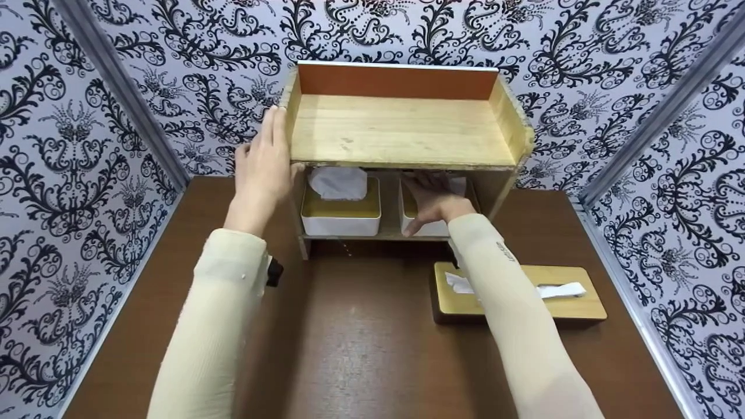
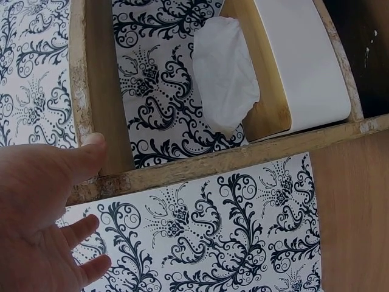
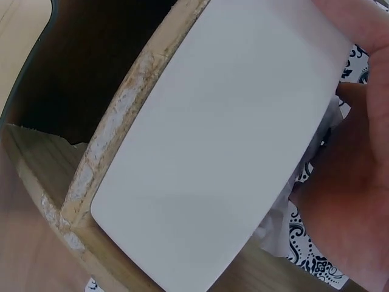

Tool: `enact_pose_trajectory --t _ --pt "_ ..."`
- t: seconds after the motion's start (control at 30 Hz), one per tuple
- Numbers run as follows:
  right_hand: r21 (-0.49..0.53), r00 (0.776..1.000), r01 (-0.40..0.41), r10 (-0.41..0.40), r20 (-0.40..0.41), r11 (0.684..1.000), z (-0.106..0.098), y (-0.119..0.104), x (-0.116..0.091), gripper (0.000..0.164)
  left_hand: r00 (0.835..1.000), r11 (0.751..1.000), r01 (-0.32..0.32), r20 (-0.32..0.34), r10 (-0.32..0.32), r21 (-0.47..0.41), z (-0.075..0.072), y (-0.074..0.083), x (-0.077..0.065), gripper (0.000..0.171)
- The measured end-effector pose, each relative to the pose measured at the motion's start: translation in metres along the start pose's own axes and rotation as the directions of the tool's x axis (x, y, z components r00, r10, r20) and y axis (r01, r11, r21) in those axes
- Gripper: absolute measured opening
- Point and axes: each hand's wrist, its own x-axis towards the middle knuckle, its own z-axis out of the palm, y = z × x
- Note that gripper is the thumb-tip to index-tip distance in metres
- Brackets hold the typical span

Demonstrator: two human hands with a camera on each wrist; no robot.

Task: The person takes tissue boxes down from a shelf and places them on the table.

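Observation:
My left hand lies along the left side panel of a small wooden shelf. Its thumb touches the panel's front edge, while the other fingers extend fairly straight. Inside the lower compartment, at left, sits a white tissue box with a wooden lid and a tissue poking up. My right hand reaches into the same compartment over a second white tissue box. The thumb rests at that box's front wall and the fingers stretch back over its lid, their tips shadowed under the upper board.
A longer wood-topped tissue box lies on the brown table at right, partly behind my right forearm. Patterned wall panels stand behind and on both sides. The shelf's upper board has raised sides and a reddish-brown back.

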Motion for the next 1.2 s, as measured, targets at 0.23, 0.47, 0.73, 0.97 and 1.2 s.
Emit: enact_pose_trajectory --t 0.23,0.47,0.73,0.97,1.2 --pt "-0.003 1.000 -0.006 0.006 -0.004 1.000 0.0033 0.0000 0.0023 0.130 1.000 1.000 0.001 -0.001 -0.001 -0.009 -0.0001 0.0009 -0.0008 0.096" --pt "0.011 1.000 0.009 -0.009 -0.022 1.000 0.0041 -0.0019 0.0014 0.130 1.000 1.000 0.001 -0.006 -0.001 -0.010 0.0002 0.0006 -0.0008 0.096" --pt "0.006 1.000 0.012 -0.012 -0.014 1.000 0.0034 -0.0022 0.0023 0.129 1.000 1.000 0.003 -0.006 -0.003 -0.022 0.0014 0.0003 -0.0001 0.096" --pt "-0.011 1.000 0.013 -0.013 -0.021 1.000 0.0033 -0.0049 0.0030 0.132 1.000 1.000 0.014 0.010 -0.014 -0.024 0.0005 -0.0004 -0.0009 0.095" --pt "0.013 0.999 0.010 -0.010 -0.034 1.000 0.0042 -0.0038 0.0037 0.133 1.000 1.000 0.014 0.020 -0.014 -0.014 -0.0004 0.0006 0.0002 0.096"
